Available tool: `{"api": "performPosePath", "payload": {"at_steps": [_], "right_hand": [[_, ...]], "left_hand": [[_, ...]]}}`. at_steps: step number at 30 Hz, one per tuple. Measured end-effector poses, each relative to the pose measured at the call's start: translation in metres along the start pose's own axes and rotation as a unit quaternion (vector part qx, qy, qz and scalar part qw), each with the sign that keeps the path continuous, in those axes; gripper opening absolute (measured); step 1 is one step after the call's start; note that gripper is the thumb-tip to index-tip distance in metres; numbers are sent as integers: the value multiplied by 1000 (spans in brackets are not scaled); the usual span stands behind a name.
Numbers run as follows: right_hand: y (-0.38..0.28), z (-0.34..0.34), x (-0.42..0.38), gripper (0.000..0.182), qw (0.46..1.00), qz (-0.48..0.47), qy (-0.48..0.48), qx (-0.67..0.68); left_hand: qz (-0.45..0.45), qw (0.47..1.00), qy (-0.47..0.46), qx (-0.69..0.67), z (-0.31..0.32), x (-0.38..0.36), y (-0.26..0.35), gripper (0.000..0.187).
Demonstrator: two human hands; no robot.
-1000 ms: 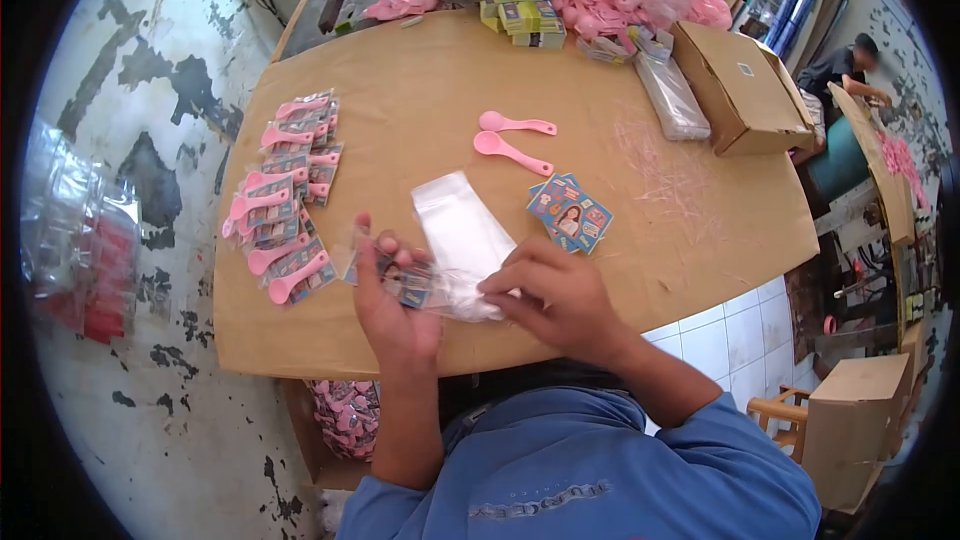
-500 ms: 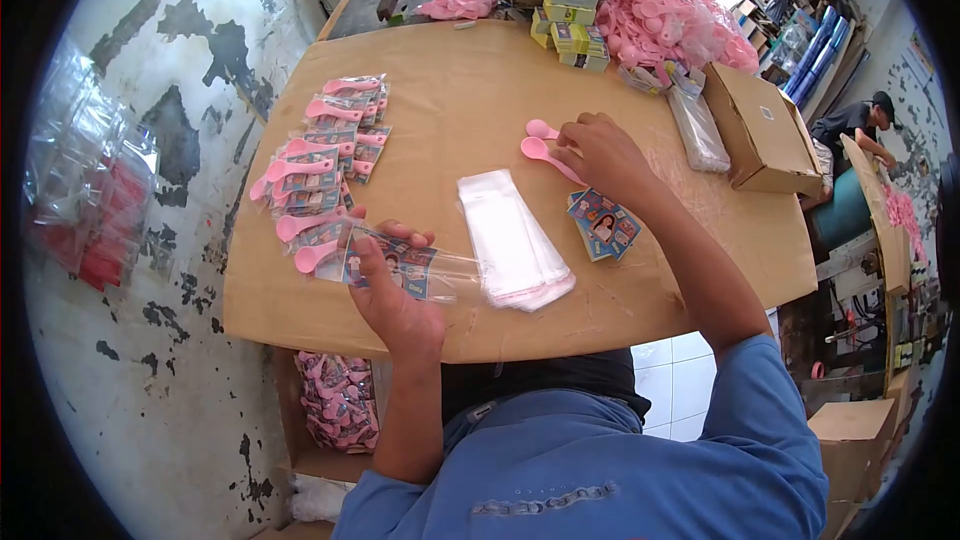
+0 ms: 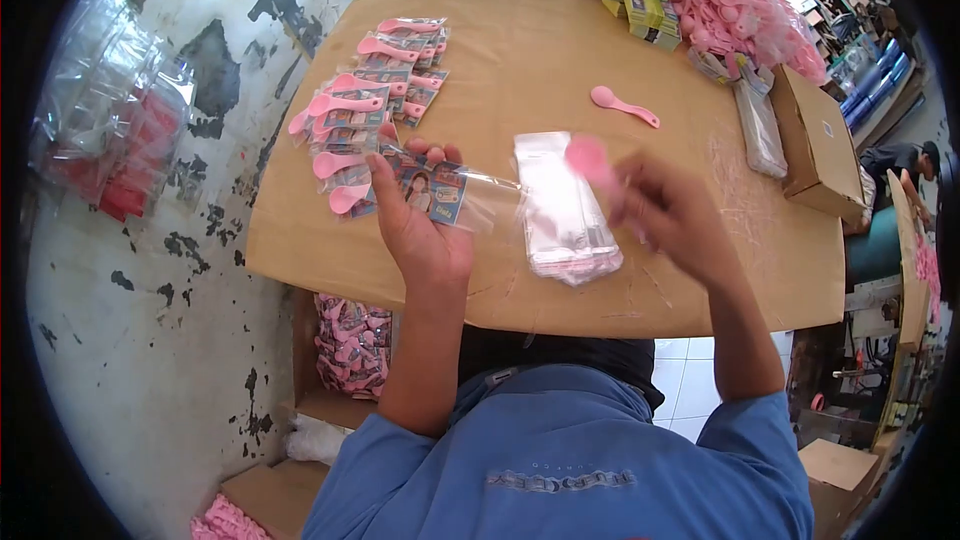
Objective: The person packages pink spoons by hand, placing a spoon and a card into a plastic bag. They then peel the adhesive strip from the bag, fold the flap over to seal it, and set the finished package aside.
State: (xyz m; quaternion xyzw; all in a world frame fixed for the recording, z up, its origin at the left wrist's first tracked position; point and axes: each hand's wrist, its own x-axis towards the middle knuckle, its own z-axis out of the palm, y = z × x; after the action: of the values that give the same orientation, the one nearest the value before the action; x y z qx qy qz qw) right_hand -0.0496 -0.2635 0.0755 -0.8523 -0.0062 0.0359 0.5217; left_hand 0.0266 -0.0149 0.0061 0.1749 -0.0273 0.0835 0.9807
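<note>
My left hand [image 3: 430, 240] holds a clear plastic bag with a printed blue card [image 3: 440, 195] inside, its thumb lying across one end. In my right hand [image 3: 670, 205], blurred by motion, is a pink spoon [image 3: 588, 158], its bowl pointing left over a stack of clear bags [image 3: 545, 205]. Another pink spoon [image 3: 625, 107] lies on the table beyond that hand. The pile of loose cards is hidden behind the right hand. Left of the bag stack, bagged pink spoons with cards [image 3: 350, 105] lie in overlapping rows, close to my left fingertips.
The brown-covered table [image 3: 500, 50] bears yellow packs [image 3: 645, 0], a bulk bag of pink spoons [image 3: 735, 5], a wrapped bundle [image 3: 760, 130] and a cardboard box [image 3: 815, 150]. Below stands a carton of packed spoons [image 3: 352, 345]. A person [image 3: 900, 160] sits at far right.
My right hand has picked up one of the two spoons and brought it back towards the bag stack. My left hand still holds the bagged card. The camera view has shifted.
</note>
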Motion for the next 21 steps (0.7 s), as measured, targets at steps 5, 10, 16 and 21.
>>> {"api": "performPosePath", "payload": {"at_steps": [5, 10, 16, 21], "right_hand": [[13, 31, -29, 22, 975, 74, -114, 179], [29, 45, -28, 29, 966, -25, -99, 235], [25, 60, -30, 22, 933, 14, -6, 358], [46, 82, -18, 27, 966, -75, 131, 209]], "left_hand": [[-12, 999, -28, 40, 4, -4, -15, 45], [-85, 992, -75, 60, 10, -22, -31, 50], [-165, 984, -58, 1, 16, -40, -44, 48], [-216, 975, -57, -7, 20, -50, -47, 47]]}}
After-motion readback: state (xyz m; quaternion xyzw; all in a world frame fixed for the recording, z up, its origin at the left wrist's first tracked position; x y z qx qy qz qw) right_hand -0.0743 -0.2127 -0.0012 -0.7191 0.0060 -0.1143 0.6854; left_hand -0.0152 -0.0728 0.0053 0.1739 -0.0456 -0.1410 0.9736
